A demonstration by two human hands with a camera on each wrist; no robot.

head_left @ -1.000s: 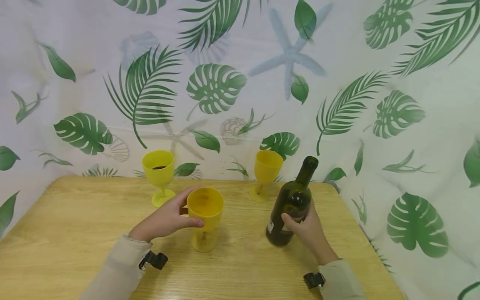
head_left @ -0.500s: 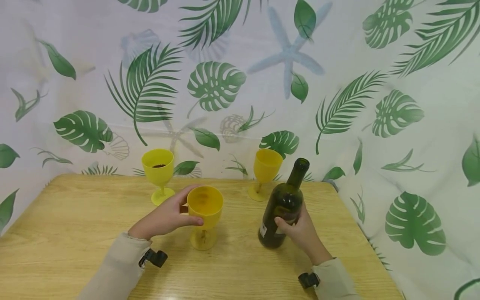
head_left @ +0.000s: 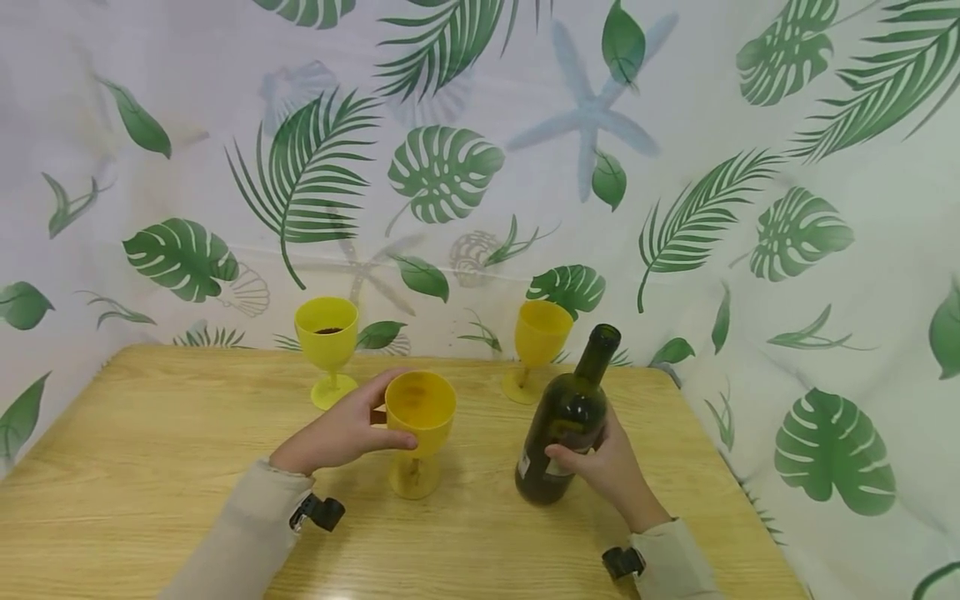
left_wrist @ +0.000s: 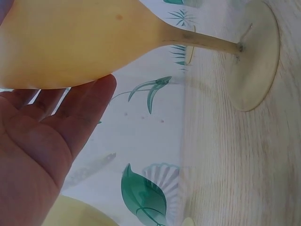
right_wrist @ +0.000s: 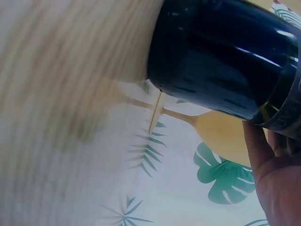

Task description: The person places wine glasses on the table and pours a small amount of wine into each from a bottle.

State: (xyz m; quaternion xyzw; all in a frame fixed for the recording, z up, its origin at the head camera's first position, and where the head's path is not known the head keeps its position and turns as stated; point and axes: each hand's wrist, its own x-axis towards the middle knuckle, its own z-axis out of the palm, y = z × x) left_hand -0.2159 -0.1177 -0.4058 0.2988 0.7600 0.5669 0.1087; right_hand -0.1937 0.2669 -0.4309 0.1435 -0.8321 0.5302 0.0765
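My left hand holds a yellow plastic goblet by its bowl, fingers behind and thumb in front. In the left wrist view the fingertips press the side of the bowl, and its round foot sits on the wooden table. To the right, my right hand grips a dark green wine bottle round its labelled body. Its neck leans right and away. Whether the bottle's base touches the table I cannot tell. A part of the label shows near the fingers in the right wrist view.
At the back left of the table stands a brighter yellow goblet with dark contents. Another yellow goblet stands at the back right, behind the bottle. A leaf-patterned cloth hangs along the back and right side.
The bottle in my right hand has moved left and slightly nearer, closer to the held goblet. My left hand and its goblet have stayed in place. The head view has shifted a little.
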